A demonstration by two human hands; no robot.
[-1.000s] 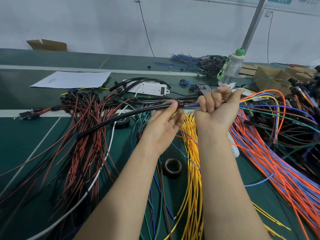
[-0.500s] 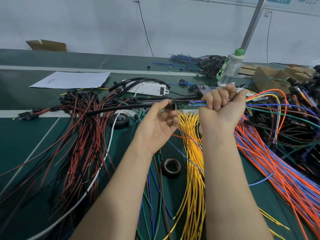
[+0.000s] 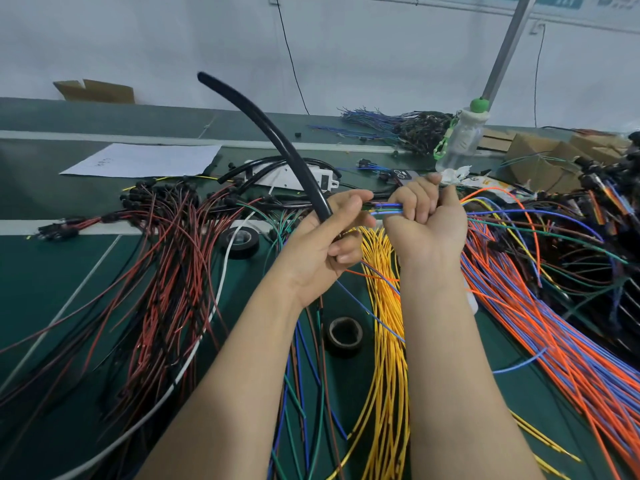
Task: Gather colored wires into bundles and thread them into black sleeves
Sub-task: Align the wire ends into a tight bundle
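Obs., head view. Landmark for all positions: the yellow wires (image 3: 384, 306) lying on the green surface (image 3: 52, 278).

Task items. The wire bundle (image 3: 386, 208), blue and green strands with others, was held in the air over the far end of the yellow wires. The black sleeve (image 3: 277, 140) rose from just left of that same end and arced up and away, its free end high above the surface and touching nothing.

Right hand (image 3: 427, 220): fingers curled into a fist and clamped on the wire bundle, with only a short length of tips showing out of the fist toward the other hand. Judged reason: a grip this close to the tips holds the strands together and stiff enough to enter a narrow mouth. The rest of the bundle trailed off to the right of the yellow wires.

Left hand (image 3: 322, 244): palm up, lower fingers curled round the near end of the black sleeve, thumb and forefinger reaching toward the wire tips, close but apparently not touching. The sleeve's mouth was hidden in the hand, so whether any strand had entered could not be told. Judged reason for the raised sleeve: it frees the length from the clutter and lets the mouth be aimed.

Both forearms ran up from the near edge, wrists close together.
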